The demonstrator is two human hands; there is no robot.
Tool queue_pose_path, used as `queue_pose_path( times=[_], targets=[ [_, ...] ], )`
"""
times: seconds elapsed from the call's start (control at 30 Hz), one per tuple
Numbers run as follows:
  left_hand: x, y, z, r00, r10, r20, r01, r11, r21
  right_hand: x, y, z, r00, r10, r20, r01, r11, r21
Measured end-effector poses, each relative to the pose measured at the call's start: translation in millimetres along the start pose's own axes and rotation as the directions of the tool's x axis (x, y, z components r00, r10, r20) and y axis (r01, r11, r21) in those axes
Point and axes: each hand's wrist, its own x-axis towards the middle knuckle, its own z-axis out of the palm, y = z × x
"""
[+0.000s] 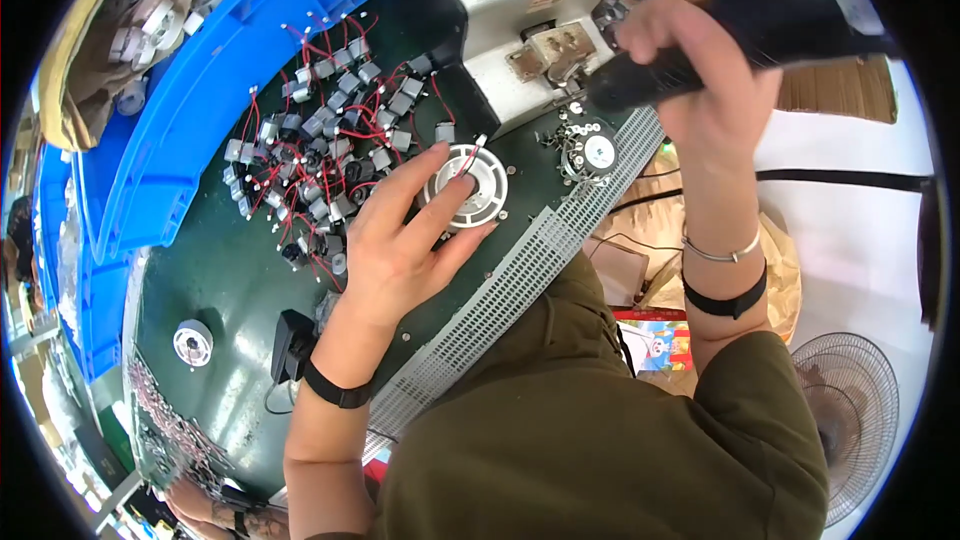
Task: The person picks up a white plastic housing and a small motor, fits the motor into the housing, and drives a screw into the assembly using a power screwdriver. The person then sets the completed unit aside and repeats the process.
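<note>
My left hand [405,235] rests on the dark green bench with its fingers spread over a round white slotted fan part [468,187], the fingertips pressing on its rim. My right hand [700,50] is raised at the upper right, wrapped around the black handle of a power screwdriver [650,75] whose tip points down toward a small round part [592,150] ringed by loose screws. A pile of several small grey motors with red and black wires [320,140] lies just left of the fan part.
A blue plastic bin [230,60] curves along the bench's left side. A grey metal fixture [530,20] stands behind the fan part. A perforated grey strip [520,280] edges the bench. Another white round part [193,342] and a black adapter [290,340] sit at lower left. Another person's hand [200,505] shows at the bottom. A floor fan [850,410] stands at right.
</note>
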Motion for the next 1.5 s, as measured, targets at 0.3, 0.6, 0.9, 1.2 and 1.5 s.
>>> queue_pose_path(
  times=[0.3, 0.6, 0.9, 1.2, 1.5],
  targets=[
    [-3, -8, 2, 0.997, 0.012, -0.073, -0.015, 0.999, -0.032, 11, -39, 71, 0.995, 0.098, 0.034, -0.103, 0.976, 0.192],
    [-3, -3, 1, 0.999, -0.032, 0.021, 0.034, 0.992, -0.124, 10, -17, 51, 0.882, 0.127, 0.454, -0.236, 0.953, 0.191],
    [1, 10, -1, 0.975, -0.223, 0.000, 0.202, 0.886, -0.418, 11, -20, 53, 0.889, 0.082, 0.451, -0.243, 0.919, 0.312],
    [2, 16, 2, 0.955, -0.288, -0.068, 0.240, 0.889, -0.391, 5, -23, 71, 0.953, 0.089, 0.289, -0.149, 0.970, 0.194],
    [4, 23, 0, 0.961, -0.266, -0.080, 0.233, 0.929, -0.287, 4, -23, 58, 0.890, 0.063, 0.451, -0.184, 0.955, 0.231]
  ],
)
